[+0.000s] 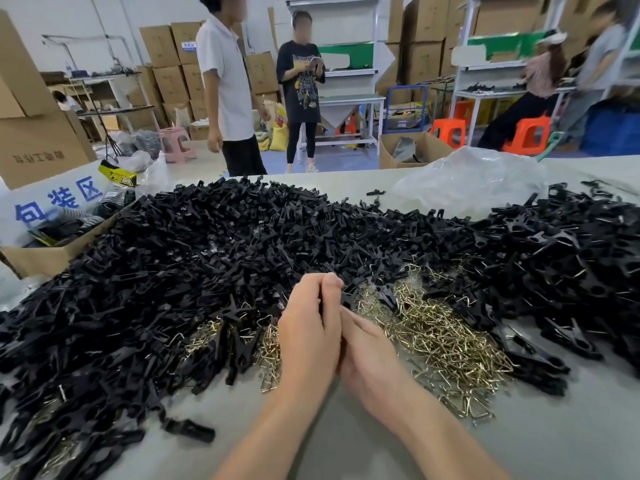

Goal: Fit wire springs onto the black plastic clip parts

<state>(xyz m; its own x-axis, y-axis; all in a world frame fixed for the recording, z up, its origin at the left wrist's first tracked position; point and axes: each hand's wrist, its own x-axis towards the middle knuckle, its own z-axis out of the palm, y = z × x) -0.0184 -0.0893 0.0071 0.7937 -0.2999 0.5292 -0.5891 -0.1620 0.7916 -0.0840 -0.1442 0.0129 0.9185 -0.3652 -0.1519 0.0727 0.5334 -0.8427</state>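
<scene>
I judge the fitting step in hand: my left hand and right hand press together over the wire springs, beside the black clip parts, fingers folded, their contents hidden from me; next, the spring needs seating squarely.

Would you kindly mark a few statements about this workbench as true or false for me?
1. The left hand and right hand touch each other. True.
2. The wire springs lie in a metal tray. False: they lie loose on the table beside the black clip parts.
3. A clear plastic bag lies on the table beyond the black clip parts. True.
4. Every stool in the background is blue. False: orange stools and a pink stool show.
</scene>
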